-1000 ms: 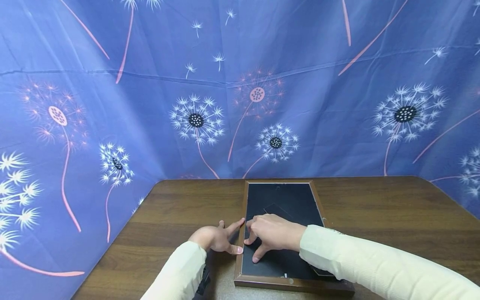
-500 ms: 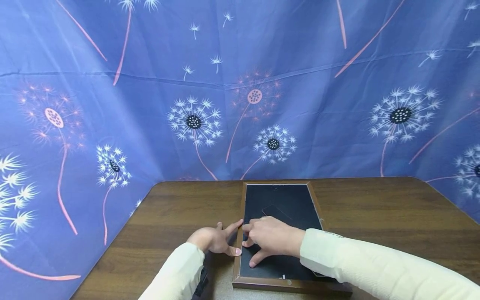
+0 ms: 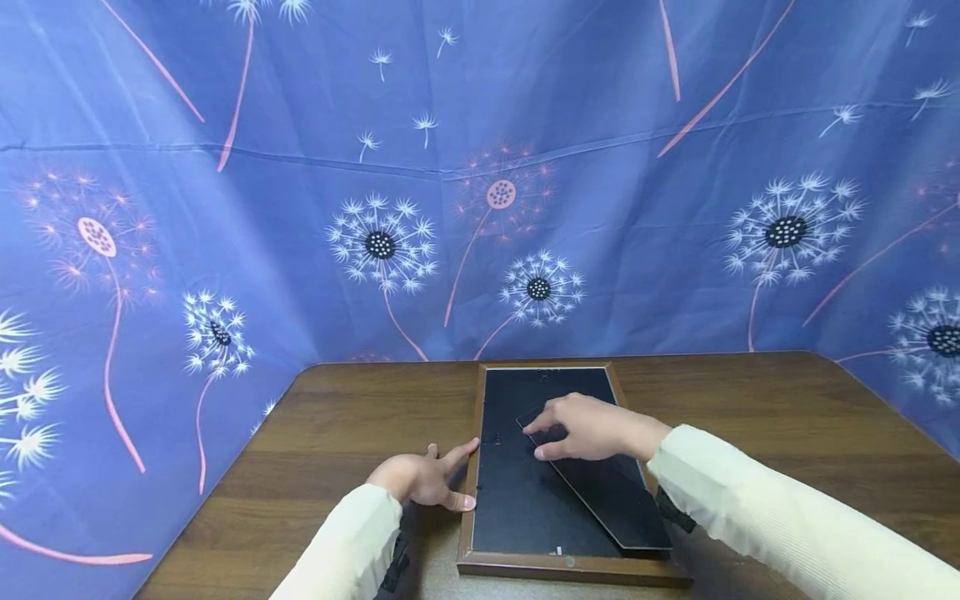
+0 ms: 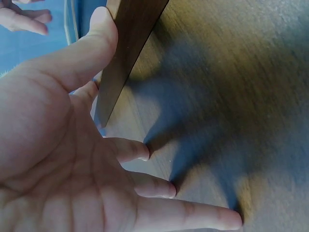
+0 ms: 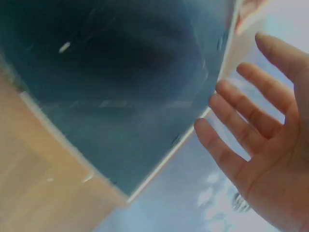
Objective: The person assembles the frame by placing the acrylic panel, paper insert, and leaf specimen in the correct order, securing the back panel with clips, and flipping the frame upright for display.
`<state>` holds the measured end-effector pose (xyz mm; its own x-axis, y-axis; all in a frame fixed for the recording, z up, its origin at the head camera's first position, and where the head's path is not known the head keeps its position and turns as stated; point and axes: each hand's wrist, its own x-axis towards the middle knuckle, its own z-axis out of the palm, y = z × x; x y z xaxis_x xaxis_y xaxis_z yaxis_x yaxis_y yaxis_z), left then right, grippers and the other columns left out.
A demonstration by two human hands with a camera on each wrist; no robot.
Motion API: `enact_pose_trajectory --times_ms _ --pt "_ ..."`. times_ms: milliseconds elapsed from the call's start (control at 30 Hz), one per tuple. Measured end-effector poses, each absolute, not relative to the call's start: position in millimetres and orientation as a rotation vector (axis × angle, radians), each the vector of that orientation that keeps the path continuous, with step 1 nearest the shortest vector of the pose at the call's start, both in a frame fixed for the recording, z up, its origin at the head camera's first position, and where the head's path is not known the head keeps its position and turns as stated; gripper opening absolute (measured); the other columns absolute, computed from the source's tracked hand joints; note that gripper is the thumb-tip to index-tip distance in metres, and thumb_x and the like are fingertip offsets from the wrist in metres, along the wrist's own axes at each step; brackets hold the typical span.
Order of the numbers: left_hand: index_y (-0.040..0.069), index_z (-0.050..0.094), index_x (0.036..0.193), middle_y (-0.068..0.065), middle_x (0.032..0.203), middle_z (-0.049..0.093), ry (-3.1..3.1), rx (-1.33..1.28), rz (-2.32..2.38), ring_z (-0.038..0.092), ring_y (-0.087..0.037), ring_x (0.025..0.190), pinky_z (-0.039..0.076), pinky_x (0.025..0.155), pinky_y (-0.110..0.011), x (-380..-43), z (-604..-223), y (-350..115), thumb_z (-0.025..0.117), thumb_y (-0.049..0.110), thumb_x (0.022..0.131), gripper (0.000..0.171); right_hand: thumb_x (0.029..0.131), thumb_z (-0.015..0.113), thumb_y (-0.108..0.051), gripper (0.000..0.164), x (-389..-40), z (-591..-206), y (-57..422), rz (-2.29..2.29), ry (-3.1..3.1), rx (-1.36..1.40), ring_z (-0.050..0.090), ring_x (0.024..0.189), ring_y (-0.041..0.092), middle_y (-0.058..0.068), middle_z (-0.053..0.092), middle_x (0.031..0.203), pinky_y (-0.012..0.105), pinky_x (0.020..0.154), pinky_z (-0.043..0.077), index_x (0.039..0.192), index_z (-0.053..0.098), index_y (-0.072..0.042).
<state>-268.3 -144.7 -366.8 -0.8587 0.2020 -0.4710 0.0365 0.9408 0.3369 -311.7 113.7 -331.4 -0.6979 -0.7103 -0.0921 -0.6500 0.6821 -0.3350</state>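
Note:
A picture frame with a brown rim lies face down on the table, its black backing board up. A black easel leg slants across the board toward the near right corner. My left hand is at the rim's left side, thumb on the rim's edge and the other fingers spread down to the tabletop. Over the upper end of the leg is my right hand, its fingertips close above it in the head view. In the right wrist view its fingers are spread and hold nothing.
The wooden table extends to both sides of the frame. A blue dandelion-print cloth hangs behind the table and along its sides. A small white tab shows at the board's near edge.
My right hand has lifted from the board's left edge and moved right and farther back, uncovering the easel leg. The left hand stays at the rim.

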Motion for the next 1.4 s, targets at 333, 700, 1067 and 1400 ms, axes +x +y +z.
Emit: enact_pose_trajectory --times_ms 333,700,1067,1400 --pt "0.028 0.021 0.162 -0.034 0.161 0.017 2.555 0.197 0.481 0.025 -0.056 0.145 0.031 0.111 -0.065 -268 -368 -146 0.072 0.039 0.094 0.086 0.095 0.072 -0.027 0.052 -325 -341 171 -0.748 2.859 -0.654 0.065 0.099 0.035 0.025 0.067 0.112 0.05 0.081 0.054 0.135 0.062 0.005" --pt "0.032 0.022 0.162 -0.032 0.16 0.024 2.595 0.211 0.359 0.034 -0.055 0.141 0.034 0.109 -0.065 -268 -368 -144 0.071 0.044 0.093 0.086 0.096 0.068 -0.044 0.085 -322 -368 198 -0.791 2.821 -0.395 0.043 0.13 0.058 0.041 0.046 0.141 0.064 0.098 0.043 0.147 0.036 0.017" --pt "0.028 0.023 0.162 -0.033 0.159 0.023 2.599 0.22 0.39 0.032 -0.055 0.142 0.032 0.109 -0.068 -266 -366 -145 0.073 0.041 0.093 0.086 0.09 0.078 -0.036 0.095 -321 -382 193 -0.834 2.802 -0.311 0.034 0.135 0.06 0.042 0.035 0.149 0.067 0.102 0.039 0.15 0.028 0.018" --pt "0.032 0.03 0.159 -0.03 0.158 0.03 2.704 0.229 0.285 0.027 -0.058 0.143 0.029 0.107 -0.073 -261 -365 -142 0.076 0.045 0.089 0.084 0.091 0.078 -0.037 0.096 -322 -382 192 -0.801 2.788 -0.286 0.035 0.136 0.059 0.042 0.031 0.15 0.064 0.1 0.042 0.153 0.026 0.015"
